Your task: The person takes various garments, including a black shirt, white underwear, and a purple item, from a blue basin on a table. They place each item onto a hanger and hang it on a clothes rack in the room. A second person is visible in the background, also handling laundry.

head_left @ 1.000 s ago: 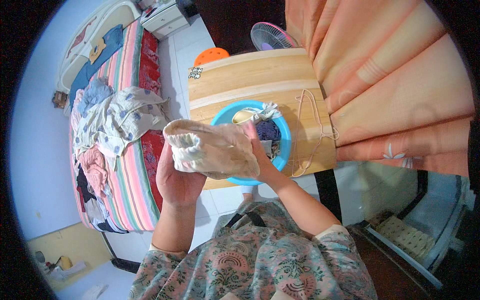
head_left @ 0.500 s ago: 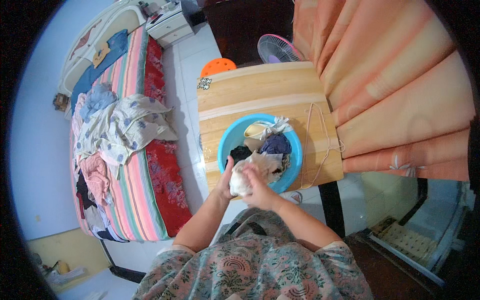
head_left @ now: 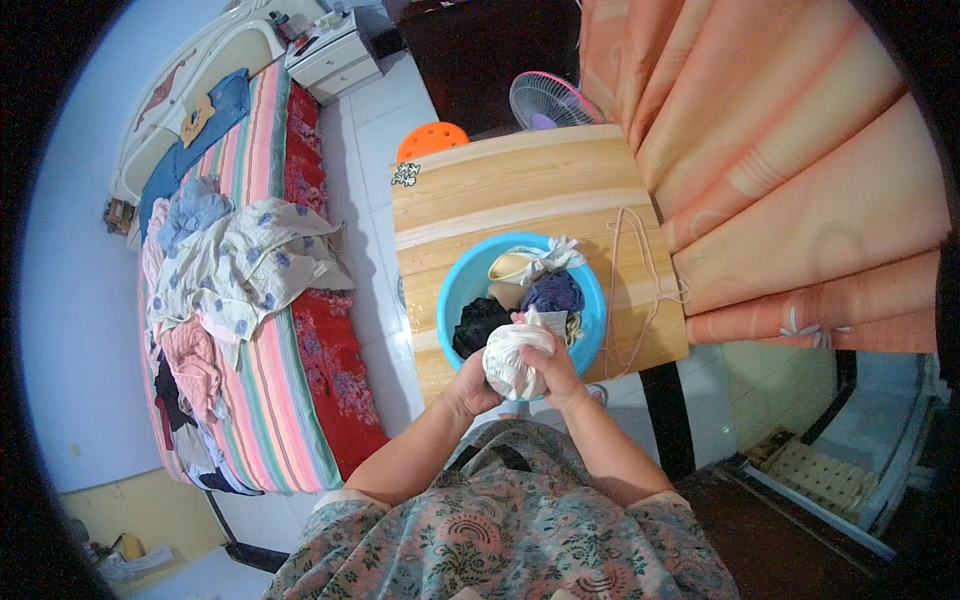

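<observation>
Between my two hands is a bundled white cloth [head_left: 516, 362], held over the near rim of a light blue basin [head_left: 452, 276]. My left hand [head_left: 472, 384] cups the bundle's left side, its fingers partly hidden behind it. From the right, my right hand [head_left: 557, 370] wraps the cloth with the thumb on top. Inside the basin lie a black crumpled cloth [head_left: 480, 326], a dark blue cloth [head_left: 553, 291], and a cream and white piece [head_left: 512, 266] near the far rim.
The basin stands on a wooden table [head_left: 500, 190]. A pink hanger [head_left: 640, 290] lies at its right. Behind are an orange stool [head_left: 432, 138] and a fan [head_left: 548, 100]. An orange curtain [head_left: 780, 180] hangs at right; a bed [head_left: 270, 380] with heaped clothes is at left.
The white cloth has gone from a loose, hanging piece to a rounder, tighter bundle. Both hands have shifted slightly right, and more of the black cloth shows.
</observation>
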Available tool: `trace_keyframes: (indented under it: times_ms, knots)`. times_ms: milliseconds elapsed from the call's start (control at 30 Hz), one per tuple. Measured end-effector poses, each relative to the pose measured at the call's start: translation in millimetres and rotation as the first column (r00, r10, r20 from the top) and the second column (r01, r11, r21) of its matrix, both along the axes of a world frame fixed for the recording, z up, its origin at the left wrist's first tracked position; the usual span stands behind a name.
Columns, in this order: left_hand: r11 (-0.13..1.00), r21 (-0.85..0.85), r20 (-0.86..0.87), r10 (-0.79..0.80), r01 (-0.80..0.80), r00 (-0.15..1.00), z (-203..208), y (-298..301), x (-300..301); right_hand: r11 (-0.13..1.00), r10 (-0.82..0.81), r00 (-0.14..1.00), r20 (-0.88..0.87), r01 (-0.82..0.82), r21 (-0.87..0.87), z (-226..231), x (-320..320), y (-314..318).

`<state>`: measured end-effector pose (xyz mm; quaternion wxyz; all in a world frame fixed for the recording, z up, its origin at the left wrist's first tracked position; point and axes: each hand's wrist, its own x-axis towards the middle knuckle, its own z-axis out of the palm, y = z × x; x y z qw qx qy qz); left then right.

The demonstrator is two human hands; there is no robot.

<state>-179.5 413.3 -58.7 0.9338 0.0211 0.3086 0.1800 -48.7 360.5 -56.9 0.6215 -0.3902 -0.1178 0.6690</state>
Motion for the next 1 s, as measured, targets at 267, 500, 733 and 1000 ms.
trace_keyframes:
  times_ms: [267,500,733,1000]
  knots:
    - [0.986,-0.162,0.148,0.046,-0.022,0.988,21.6,6.9,2.2,0.951,-0.151,0.629,0.762,-0.118,0.286,6.2,-4.6,0.0]
    - [0.893,0.285,-0.38,0.438,-0.347,0.815,15.2,-1.8,45.5,0.896,-0.406,0.898,0.17,0.428,-0.121,22.3,-24.1,16.1]
    - [0.321,0.898,-0.44,0.687,0.302,0.578,11.8,1.5,53.6,0.823,-0.524,0.831,-0.188,0.436,-0.364,6.3,-15.4,31.5]
    - [0.098,0.725,-0.586,0.608,0.682,0.535,10.8,4.1,48.0,0.848,-0.451,0.813,-0.369,0.262,-0.46,-40.6,-17.1,29.7]
